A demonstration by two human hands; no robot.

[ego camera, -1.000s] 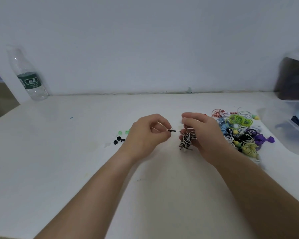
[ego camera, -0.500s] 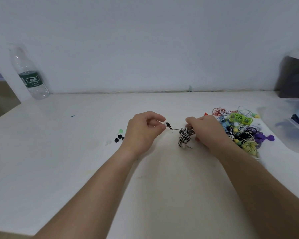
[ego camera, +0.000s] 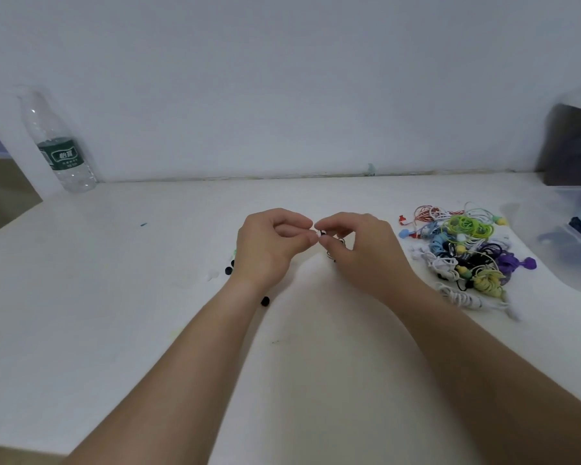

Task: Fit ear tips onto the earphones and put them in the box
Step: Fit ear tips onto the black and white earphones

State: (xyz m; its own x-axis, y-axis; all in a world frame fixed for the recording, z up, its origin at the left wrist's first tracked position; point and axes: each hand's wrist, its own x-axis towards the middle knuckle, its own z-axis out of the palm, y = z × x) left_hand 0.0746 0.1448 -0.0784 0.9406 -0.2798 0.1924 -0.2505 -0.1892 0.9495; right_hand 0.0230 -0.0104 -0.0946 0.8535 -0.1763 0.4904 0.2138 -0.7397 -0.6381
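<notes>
Head view: over a white table (ego camera: 148,313) set against a plain pale wall (ego camera: 282,78), the left hand (ego camera: 275,245) and right hand (ego camera: 361,251) meet fingertip to fingertip at centre, each pinching a small black earbud (ego camera: 323,233) with curled fingers; its cable is mostly hidden under the right palm. Loose ear tips (ego camera: 229,267) lie just left of the left wrist, a pile of coloured earphones (ego camera: 463,253) lies to the right, and a clear box (ego camera: 576,196) sits at the right edge. A water bottle (ego camera: 59,146) stands upright at the far left by the wall.
</notes>
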